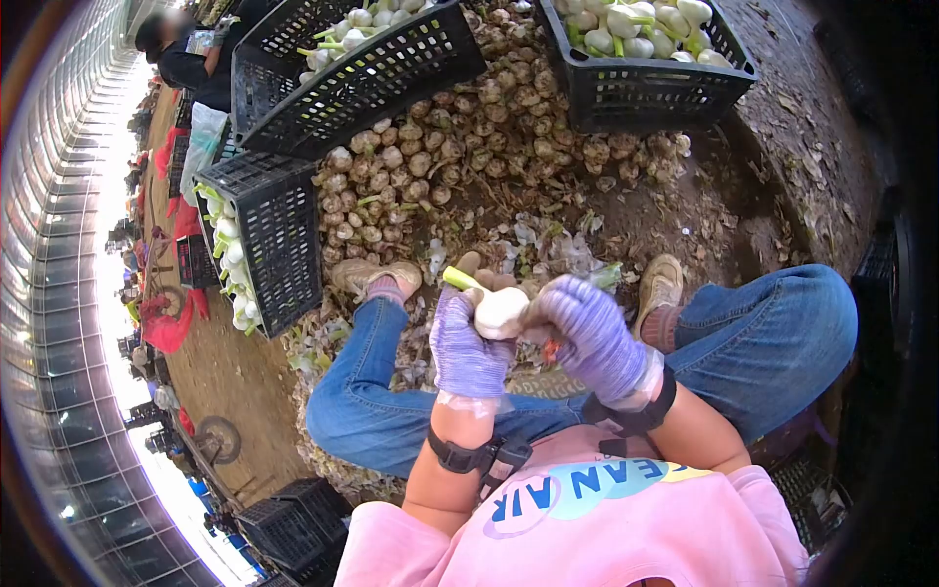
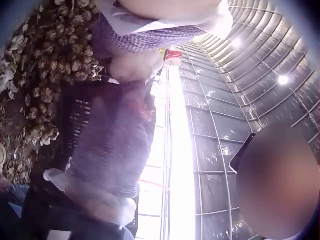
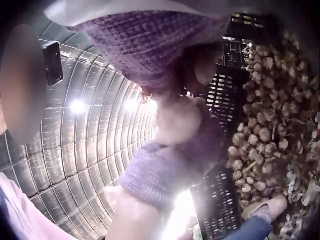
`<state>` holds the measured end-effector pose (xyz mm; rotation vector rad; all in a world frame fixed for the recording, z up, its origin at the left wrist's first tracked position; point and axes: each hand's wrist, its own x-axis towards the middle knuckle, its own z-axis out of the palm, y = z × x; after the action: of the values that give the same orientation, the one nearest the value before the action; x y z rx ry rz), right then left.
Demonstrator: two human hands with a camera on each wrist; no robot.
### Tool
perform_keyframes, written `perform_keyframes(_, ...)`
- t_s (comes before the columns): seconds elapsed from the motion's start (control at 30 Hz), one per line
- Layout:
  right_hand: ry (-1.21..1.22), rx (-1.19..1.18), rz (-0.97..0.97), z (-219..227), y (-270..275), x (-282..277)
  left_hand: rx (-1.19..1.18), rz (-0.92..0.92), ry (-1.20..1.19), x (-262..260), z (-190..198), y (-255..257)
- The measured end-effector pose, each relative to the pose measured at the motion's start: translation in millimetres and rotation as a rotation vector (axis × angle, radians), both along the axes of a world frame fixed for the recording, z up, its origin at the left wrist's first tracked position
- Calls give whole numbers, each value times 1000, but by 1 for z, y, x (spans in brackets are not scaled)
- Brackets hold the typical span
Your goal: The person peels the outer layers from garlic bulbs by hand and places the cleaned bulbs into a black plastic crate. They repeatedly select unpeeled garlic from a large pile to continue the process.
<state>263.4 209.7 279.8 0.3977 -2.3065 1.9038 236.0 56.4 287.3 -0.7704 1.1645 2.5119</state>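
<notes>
centre of frame: left hand cups a white garlic bulb, fingers curled round it; right hand pinches its root end. best to steady the bulb and trim close, above the unpeeled heap.

gloved hands gripping garlic bulb

The head camera looks down from above; both wrist cameras look up, very near, sharing the garlic pile.
</notes>
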Motion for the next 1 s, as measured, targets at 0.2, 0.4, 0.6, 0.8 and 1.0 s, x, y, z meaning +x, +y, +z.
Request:
perform_keyframes(0.2, -191, -279, 192, -5, -12, 15, 297, 202, 110, -9, -10, -6)
perform_keyframes(0.4, -525, -746, -89, -4, -13, 12, 390, 116, 130, -2, -19, -4)
perform_keyframes(0.6, -767, -716, -66, -23, -6, 10, -26, 85, 231, -41, -4, -2)
perform_keyframes(0.8, -840, -800, -30, -33, -9, 2, -172, 21, 830, -193, 87, -38)
perform_keyframes(1.0, -892, -855, 53, -49, -4, -6, -526, 65, 471, -241, 8, -73)
